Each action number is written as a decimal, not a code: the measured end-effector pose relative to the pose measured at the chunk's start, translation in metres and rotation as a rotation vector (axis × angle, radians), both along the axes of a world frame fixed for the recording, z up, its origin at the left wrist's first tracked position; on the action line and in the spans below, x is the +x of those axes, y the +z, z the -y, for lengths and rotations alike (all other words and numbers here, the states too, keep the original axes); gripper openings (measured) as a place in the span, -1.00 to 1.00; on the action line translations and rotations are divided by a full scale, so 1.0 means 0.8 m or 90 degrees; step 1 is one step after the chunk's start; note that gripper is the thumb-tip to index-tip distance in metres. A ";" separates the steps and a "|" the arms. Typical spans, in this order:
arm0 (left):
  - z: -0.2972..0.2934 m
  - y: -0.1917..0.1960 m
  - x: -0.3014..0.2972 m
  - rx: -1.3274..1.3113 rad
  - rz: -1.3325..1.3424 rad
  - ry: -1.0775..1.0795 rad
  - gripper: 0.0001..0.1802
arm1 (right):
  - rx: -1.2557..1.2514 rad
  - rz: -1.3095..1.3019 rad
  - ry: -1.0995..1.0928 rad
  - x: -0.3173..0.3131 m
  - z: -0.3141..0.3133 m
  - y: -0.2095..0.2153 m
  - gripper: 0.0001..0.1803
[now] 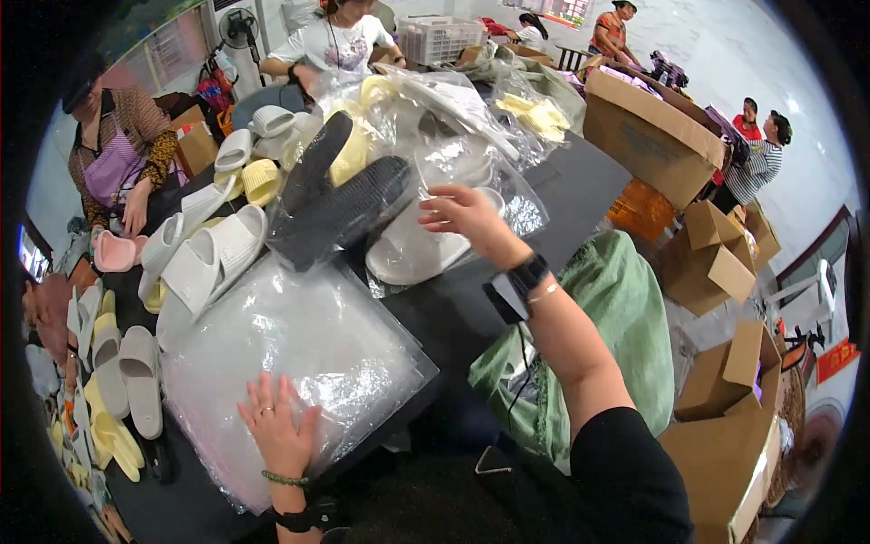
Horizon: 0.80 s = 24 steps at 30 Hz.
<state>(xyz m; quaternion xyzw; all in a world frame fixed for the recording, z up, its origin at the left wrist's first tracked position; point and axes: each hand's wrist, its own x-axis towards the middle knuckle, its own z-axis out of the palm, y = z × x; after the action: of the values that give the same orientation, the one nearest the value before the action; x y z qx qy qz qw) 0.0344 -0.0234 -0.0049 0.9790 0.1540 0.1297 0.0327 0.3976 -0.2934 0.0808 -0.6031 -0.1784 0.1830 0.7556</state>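
Note:
My left hand [283, 437] lies with its fingers spread on a stack of clear plastic bags [299, 335] on the black table. My right hand [464, 218] reaches out over a bagged white slipper [408, 243], its fingers stretched and holding nothing; I cannot tell whether it touches the bag. Beside it, a pair of black slippers [349, 204] lies in clear plastic at the edge of a heap of bagged slippers. Left of the heap, loose white slippers [213, 258] sit against the far side of the bag stack.
Grey slippers [140, 381] and yellow slippers [111, 435] line the table's left side. A green sack [625, 335] is by my right arm, with open cardboard boxes [711, 254] beyond it. Co-workers stand across the table, one [122, 150] near a pink slipper [115, 252].

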 end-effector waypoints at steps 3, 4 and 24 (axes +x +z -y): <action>0.002 0.003 0.008 0.000 -0.028 -0.010 -0.22 | 0.054 0.126 -0.201 -0.019 0.085 -0.011 -0.75; 0.000 0.003 0.008 0.012 -0.027 -0.002 -0.23 | 0.107 0.129 -0.281 -0.023 0.117 -0.024 -0.76; -0.020 -0.015 0.002 0.097 -0.045 -0.034 -0.34 | -1.109 -0.554 -0.499 -0.286 0.573 -0.420 -0.02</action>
<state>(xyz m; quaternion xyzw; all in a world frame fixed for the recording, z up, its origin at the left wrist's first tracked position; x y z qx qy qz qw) 0.0361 -0.0076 -0.0166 0.9864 0.1185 0.1053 -0.0442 0.1692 -0.7522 -0.2551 -0.8362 0.5096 0.1918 0.0658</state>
